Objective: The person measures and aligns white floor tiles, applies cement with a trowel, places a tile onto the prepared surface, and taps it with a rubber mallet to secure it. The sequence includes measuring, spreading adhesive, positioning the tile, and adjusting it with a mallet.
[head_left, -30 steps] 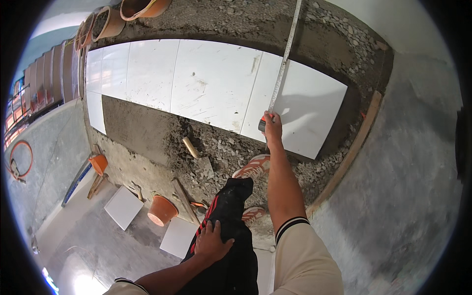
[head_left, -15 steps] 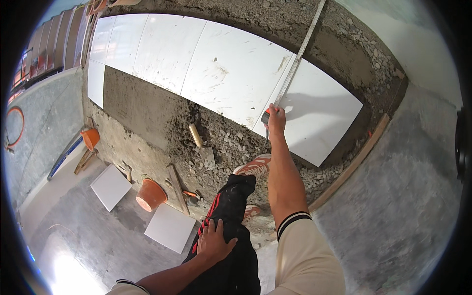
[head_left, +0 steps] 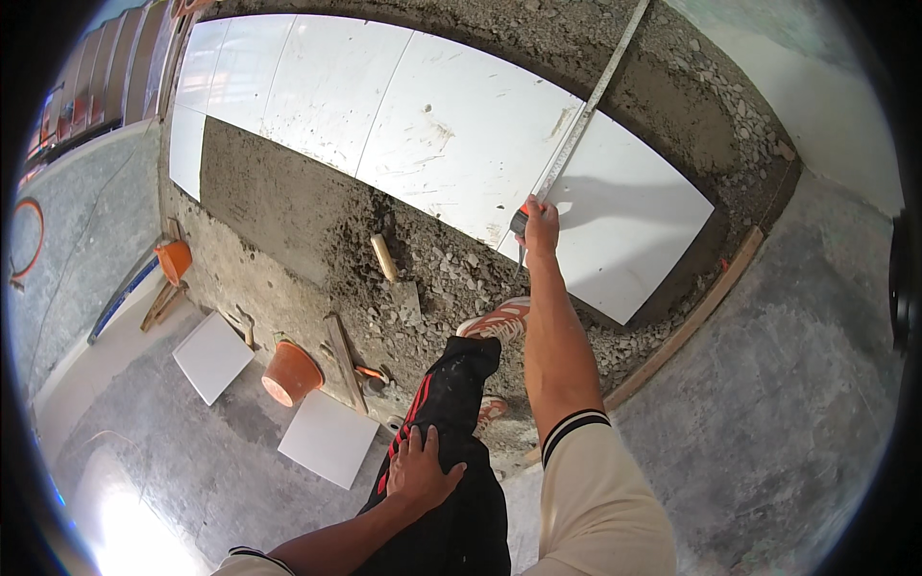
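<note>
My right hand (head_left: 541, 227) is closed around a tape measure (head_left: 520, 221) with a dark and orange case. Its blade (head_left: 567, 144) stretches away from me over the white tiles and on across the gravel at the far side. Below the hand lies the nearest white tile (head_left: 624, 221), to the right of a row of laid white tiles (head_left: 451, 125). My left hand (head_left: 420, 472) rests on my thigh with its fingers spread, holding nothing. A trowel (head_left: 386, 259) with a wooden handle lies on the gravel left of my foot.
Loose white tiles (head_left: 329, 440) lie on the concrete floor at lower left, near an orange bucket (head_left: 292, 374), a wooden strip (head_left: 344, 360) and a hammer (head_left: 372, 374). A second orange container (head_left: 174, 260) stands farther left. A wooden board (head_left: 691, 312) edges the gravel bed at right.
The view has shifted slightly. My right hand still grips the tape measure at nearly the same spot on the tiles, and my left hand stays on my thigh.
</note>
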`<action>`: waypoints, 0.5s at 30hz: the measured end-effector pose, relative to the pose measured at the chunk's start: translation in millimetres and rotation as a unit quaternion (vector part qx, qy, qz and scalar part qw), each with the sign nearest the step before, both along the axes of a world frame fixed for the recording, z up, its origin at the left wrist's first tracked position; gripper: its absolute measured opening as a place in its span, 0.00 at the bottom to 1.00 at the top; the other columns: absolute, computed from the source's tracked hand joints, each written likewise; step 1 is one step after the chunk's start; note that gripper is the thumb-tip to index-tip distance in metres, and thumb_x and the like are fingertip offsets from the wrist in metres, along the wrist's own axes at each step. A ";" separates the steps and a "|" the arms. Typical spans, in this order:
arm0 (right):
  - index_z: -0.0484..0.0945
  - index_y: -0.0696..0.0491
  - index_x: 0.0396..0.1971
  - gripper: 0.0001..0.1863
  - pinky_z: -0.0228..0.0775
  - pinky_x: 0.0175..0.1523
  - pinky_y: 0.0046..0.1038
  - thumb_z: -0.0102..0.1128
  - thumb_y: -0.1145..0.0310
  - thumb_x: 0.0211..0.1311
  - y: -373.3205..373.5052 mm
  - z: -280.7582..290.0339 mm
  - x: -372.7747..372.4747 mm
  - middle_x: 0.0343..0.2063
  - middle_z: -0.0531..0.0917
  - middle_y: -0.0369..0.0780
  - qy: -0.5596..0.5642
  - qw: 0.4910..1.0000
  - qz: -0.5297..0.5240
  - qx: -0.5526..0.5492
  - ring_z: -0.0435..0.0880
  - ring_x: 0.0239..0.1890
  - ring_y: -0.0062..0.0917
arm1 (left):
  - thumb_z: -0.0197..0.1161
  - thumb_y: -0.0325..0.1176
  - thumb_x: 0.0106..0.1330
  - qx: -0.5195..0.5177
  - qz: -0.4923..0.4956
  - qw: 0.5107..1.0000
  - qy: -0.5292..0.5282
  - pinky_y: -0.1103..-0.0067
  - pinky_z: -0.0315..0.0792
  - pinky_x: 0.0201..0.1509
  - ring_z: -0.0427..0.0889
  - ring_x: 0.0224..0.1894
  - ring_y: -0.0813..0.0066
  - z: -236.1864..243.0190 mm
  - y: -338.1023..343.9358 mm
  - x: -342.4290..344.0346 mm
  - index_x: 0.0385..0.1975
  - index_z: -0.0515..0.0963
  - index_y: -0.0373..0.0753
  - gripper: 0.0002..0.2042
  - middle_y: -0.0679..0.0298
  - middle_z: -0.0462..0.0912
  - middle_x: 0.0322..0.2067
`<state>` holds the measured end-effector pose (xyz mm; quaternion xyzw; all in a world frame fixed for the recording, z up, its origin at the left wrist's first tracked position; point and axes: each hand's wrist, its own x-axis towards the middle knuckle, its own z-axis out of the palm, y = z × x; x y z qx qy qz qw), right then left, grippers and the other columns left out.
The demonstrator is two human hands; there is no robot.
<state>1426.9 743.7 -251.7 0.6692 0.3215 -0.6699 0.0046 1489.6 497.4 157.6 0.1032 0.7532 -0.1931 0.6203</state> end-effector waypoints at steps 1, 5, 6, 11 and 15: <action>0.70 0.47 0.59 0.30 0.81 0.43 0.40 0.63 0.42 0.68 -0.1 0.5 -0.6 0.50 0.77 0.38 0.001 1.000 0.000 -0.001 0.79 0.48 0.28 | 0.67 0.58 0.64 0.002 0.002 1.000 0.000 0.54 0.61 0.76 0.61 0.74 0.40 0.2 0.3 0.2 0.76 0.57 0.36 0.47 0.40 0.57 0.74; 0.70 0.47 0.59 0.31 0.81 0.43 0.40 0.64 0.42 0.67 0.2 6.7 -2.7 0.51 0.77 0.39 0.004 1.000 0.002 -0.006 0.78 0.49 0.29 | 0.67 0.58 0.64 0.005 0.003 1.000 0.001 0.54 0.61 0.76 0.61 0.74 0.40 1.7 2.6 0.2 0.76 0.57 0.35 0.47 0.38 0.56 0.74; 0.70 0.47 0.59 0.31 0.81 0.43 0.40 0.64 0.42 0.67 0.9 6.4 -2.1 0.51 0.77 0.39 0.005 1.000 0.004 -0.005 0.78 0.49 0.29 | 0.67 0.58 0.64 0.007 0.002 1.000 0.001 0.54 0.61 0.76 0.61 0.74 0.39 1.3 3.4 0.0 0.76 0.57 0.35 0.47 0.38 0.56 0.74; 0.71 0.47 0.60 0.32 0.81 0.43 0.39 0.64 0.41 0.66 1.3 6.0 -0.6 0.52 0.77 0.39 0.004 1.000 -0.003 -0.009 0.77 0.50 0.29 | 0.67 0.57 0.64 0.001 0.003 1.000 -0.006 0.54 0.61 0.75 0.60 0.74 0.39 3.6 9.3 -2.4 0.75 0.57 0.34 0.46 0.38 0.56 0.74; 0.71 0.47 0.59 0.31 0.80 0.42 0.39 0.64 0.41 0.66 1.7 8.1 -1.7 0.51 0.77 0.39 0.006 1.000 -0.001 -0.007 0.78 0.49 0.29 | 0.68 0.57 0.64 0.003 0.007 1.000 -0.002 0.54 0.60 0.76 0.60 0.75 0.38 2.4 6.1 -0.5 0.75 0.57 0.35 0.47 0.38 0.56 0.74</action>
